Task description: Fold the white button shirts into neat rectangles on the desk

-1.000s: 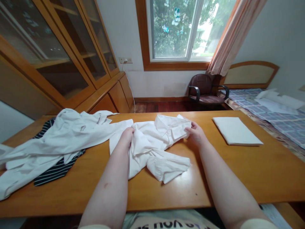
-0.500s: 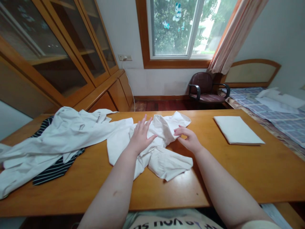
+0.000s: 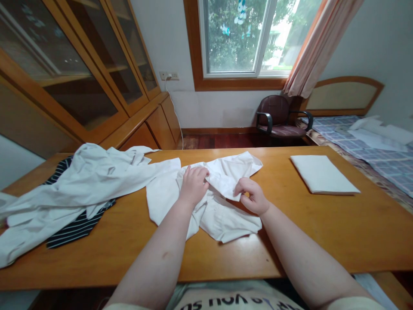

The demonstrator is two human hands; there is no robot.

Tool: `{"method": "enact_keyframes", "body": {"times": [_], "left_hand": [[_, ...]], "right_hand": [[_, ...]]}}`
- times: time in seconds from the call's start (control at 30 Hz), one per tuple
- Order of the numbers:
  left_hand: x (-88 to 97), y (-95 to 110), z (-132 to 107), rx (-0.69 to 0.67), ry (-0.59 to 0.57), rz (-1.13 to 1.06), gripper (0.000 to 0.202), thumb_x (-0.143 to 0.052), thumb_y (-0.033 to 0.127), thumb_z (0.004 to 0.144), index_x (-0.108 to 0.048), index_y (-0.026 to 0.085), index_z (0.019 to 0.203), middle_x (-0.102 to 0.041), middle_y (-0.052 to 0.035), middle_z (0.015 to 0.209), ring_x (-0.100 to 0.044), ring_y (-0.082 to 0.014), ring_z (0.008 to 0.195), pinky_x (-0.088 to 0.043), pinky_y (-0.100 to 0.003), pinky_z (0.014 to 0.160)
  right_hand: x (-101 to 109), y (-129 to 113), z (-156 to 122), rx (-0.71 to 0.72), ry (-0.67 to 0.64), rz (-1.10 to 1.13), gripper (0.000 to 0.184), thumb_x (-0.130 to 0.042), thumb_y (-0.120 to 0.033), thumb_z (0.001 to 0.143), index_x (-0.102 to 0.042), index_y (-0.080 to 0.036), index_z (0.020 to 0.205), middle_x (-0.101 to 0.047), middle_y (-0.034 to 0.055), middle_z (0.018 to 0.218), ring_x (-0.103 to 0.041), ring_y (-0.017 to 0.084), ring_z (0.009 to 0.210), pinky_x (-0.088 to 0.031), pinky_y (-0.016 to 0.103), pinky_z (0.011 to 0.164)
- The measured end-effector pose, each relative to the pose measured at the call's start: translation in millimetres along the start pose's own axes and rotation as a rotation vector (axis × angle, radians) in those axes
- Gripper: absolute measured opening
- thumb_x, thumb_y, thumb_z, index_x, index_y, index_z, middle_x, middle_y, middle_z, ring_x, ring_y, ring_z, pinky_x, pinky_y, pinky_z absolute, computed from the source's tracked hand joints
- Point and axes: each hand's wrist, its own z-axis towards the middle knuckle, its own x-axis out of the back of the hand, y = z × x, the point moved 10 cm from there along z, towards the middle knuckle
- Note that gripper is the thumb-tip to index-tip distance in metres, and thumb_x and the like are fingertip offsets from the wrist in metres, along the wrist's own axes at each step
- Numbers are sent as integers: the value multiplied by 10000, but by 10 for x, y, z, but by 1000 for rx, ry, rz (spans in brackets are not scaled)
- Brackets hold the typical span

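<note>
A crumpled white garment (image 3: 222,215) lies across the middle of the wooden table, with a sleeve-like part spread towards me; its exact kind is unclear. My left hand (image 3: 195,185) rests on its upper middle, the fingers curled and closed on the fabric. On the other side, my right hand (image 3: 252,194) pinches a raised fold of the same garment between thumb and fingers. Between both hands the fold is stretched, and another flap of cloth lies beyond it. The fingertips of my left hand are partly hidden.
More white clothing (image 3: 97,181) is heaped at the left over a black striped cloth (image 3: 77,230). A folded white item (image 3: 324,174) lies flat on the table (image 3: 322,241) at the right. Behind stand a glass-door cabinet (image 3: 135,116), an armchair (image 3: 274,114) and a bed (image 3: 380,159).
My left hand has gone from spread fingers to curled on the fabric. My right hand has moved slightly nearer me and closed on the garment, drawing its fold down towards me.
</note>
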Motion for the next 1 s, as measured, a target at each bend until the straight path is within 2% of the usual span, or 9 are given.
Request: {"method": "enact_keyframes", "body": {"times": [0.1,0.17,0.27,0.37,0.57,0.7,0.77,0.9,1.0], "left_hand": [[-2,-86,3,56,26,2,266,-537,125,711,-600,215,953,-637,-73,1003,-538,-258,1019,-327,-425,1009],[4,-109,2,62,33,-3,233,-527,138,725,-608,219,928,-638,-68,987,-538,-257,1007,-363,-403,958],[56,-107,-3,45,66,-15,172,-515,168,762,-621,224,886,-650,-56,967,-543,-247,987,-337,-407,983],[97,-105,-4,27,92,-20,173,-497,171,788,-632,224,883,-663,-50,970,-550,-236,986,-270,-423,1050],[-29,-144,5,25,-9,33,242,-484,169,801,-672,237,938,-666,-70,1027,-546,-258,1039,-260,-463,1059],[-145,-17,-9,-97,-116,6,439,-472,152,773,-609,259,1176,-572,-60,1267,-416,-262,1247,-164,-488,1107],[-188,-6,-13,-112,-147,-28,437,-449,198,812,-576,250,1228,-578,-65,1263,-425,-260,1232,-200,-472,1095],[-228,-182,7,15,-130,-54,302,-440,254,848,-666,226,1047,-668,-92,1047,-519,-277,1046,-313,-461,1004],[-230,-275,18,58,-133,-31,216,-488,275,815,-683,220,890,-672,-97,957,-525,-291,1001,-346,-457,961]], "right_hand": [[24,3,-34,5,36,8,90,-536,-232,731,-591,-227,802,-567,21,692,-501,163,627,-403,321,660],[26,33,-47,-7,48,-10,149,-611,-309,728,-585,-223,847,-558,19,707,-506,166,647,-403,316,661],[26,174,-42,-102,47,-58,279,-684,-395,698,-588,-214,889,-563,22,736,-512,171,684,-409,311,678],[-6,384,-30,-240,-2,-61,287,-650,-442,732,-606,-201,882,-583,28,762,-517,169,713,-411,303,689],[-160,929,-187,-640,-166,-80,221,-652,-399,715,-605,-191,773,-547,-24,639,-484,125,591,-369,244,552],[-215,1006,-221,-680,-234,-100,191,-661,-366,692,-606,-184,678,-567,-21,633,-490,120,595,-378,242,573],[-224,981,-211,-668,-249,-81,220,-644,-400,708,-618,-183,679,-582,-13,645,-497,124,608,-383,246,582],[-213,944,-223,-686,-261,-128,221,-668,-401,679,-614,-187,668,-601,-6,670,-512,133,628,-379,248,586],[-214,937,-238,-703,-271,-174,184,-644,-352,701,-571,-194,641,-578,-18,645,-500,127,607,-358,242,566]]}}
